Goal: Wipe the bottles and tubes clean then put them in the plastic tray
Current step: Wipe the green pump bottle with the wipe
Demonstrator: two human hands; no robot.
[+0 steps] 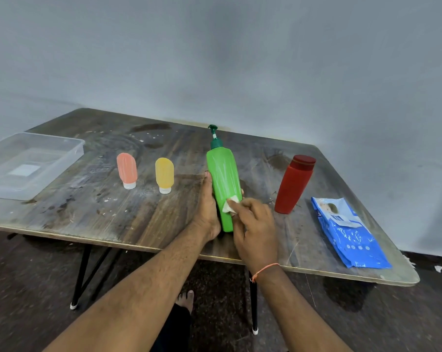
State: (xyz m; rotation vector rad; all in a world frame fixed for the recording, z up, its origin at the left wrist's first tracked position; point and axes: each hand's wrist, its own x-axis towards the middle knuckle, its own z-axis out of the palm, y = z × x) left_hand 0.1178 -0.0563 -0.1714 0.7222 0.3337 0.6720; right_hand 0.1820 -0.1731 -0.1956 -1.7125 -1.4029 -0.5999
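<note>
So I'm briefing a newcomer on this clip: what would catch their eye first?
The tall green pump bottle at the table's middle: the left hand grips it while the right hand presses a small white wipe on it. Next, the red capped bottle and blue wipes packet at right.

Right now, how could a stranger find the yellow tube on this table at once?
Start at the clear plastic tray on the table's left end and move right. Two small tubes stand upside down on white caps, left of the green pump bottle. The yellow tube is nearer that bottle; the other tube is pink-orange.
</note>
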